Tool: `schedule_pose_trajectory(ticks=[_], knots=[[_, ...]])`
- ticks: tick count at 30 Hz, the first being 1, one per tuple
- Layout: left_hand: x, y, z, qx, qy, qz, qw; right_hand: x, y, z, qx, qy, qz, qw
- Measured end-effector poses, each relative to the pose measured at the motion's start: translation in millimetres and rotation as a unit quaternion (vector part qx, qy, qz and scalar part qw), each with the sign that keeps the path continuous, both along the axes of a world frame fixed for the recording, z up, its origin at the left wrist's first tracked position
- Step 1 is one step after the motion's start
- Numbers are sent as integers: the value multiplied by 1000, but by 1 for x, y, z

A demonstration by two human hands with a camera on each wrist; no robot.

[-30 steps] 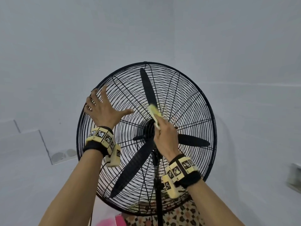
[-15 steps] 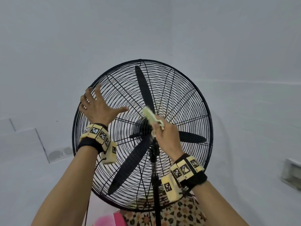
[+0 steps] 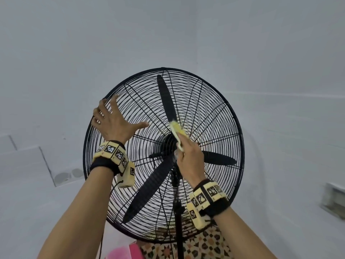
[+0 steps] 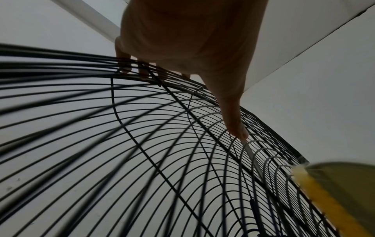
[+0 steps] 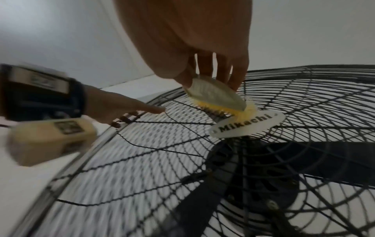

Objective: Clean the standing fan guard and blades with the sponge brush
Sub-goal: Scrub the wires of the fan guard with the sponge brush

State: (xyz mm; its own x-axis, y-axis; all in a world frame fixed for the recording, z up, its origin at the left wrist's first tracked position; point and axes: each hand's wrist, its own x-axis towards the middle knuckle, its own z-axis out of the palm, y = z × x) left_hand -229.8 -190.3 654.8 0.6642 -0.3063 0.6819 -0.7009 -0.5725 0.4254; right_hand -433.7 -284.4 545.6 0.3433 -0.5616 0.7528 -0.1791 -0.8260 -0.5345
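Observation:
A black standing fan fills the head view, its round wire guard (image 3: 220, 116) covering three black blades (image 3: 165, 98). My right hand (image 3: 188, 156) grips a yellow sponge brush (image 3: 177, 130) and presses its bristles on the guard just above the hub. In the right wrist view the brush (image 5: 217, 97) lies beside the white name badge (image 5: 247, 125). My left hand (image 3: 113, 122) is spread flat on the guard's upper left, fingers straight, thumb out. The left wrist view shows its fingertips (image 4: 144, 73) on the wires and the brush (image 4: 324, 198) at lower right.
The fan's black pole (image 3: 180, 230) runs down to a patterned floor tile (image 3: 205, 243). Something pink (image 3: 123, 252) sits at the bottom edge. Plain grey walls surround the fan, with a white fitting (image 3: 334, 199) at the right and a wall socket plate (image 3: 69, 175) at the left.
The brush has moved slightly up and right along the guard over the hub. My left hand stays spread on the guard's upper left. The head view has shifted a little.

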Motion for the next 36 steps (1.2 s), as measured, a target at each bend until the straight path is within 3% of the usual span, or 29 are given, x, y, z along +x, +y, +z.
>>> schedule_pose_trajectory(ticks=[2, 4, 7, 11, 14, 17, 22, 24, 26, 29, 32, 36], knots=[[0, -1, 1, 2, 4, 1, 1000, -2, 4, -5, -15, 34, 47, 998], [1, -2, 0, 2, 5, 4, 1000, -4, -2, -2, -6, 5, 65, 998], [2, -1, -1, -2, 1, 4, 1000, -1, -10, 5, 33, -76, 4, 997], [3, -1, 0, 9, -1, 10, 1000, 5, -1, -4, -22, 19, -4, 1000], [7, 2, 5, 58, -5, 29, 998, -4, -6, 8, 0, 7, 67, 998], [19, 9, 14, 95, -26, 40, 994, -8, -10, 45, 15, -74, 67, 995], [25, 17, 18, 55, 28, -53, 997, 26, 1, 149, -61, -134, 110, 983], [25, 17, 17, 61, 18, -54, 997, 47, 7, 195, -122, -129, 121, 977], [25, 16, 16, 64, 3, -44, 997, 71, 14, 238, -164, -87, 124, 975], [23, 16, 14, 70, -8, -23, 997, 102, 23, 279, -204, 56, 84, 974], [24, 19, 9, 70, -5, -9, 998, 117, 22, 295, -212, 190, 56, 957], [25, 20, 6, 59, 1, 5, 998, 117, 16, 308, -237, 251, 2, 938]])
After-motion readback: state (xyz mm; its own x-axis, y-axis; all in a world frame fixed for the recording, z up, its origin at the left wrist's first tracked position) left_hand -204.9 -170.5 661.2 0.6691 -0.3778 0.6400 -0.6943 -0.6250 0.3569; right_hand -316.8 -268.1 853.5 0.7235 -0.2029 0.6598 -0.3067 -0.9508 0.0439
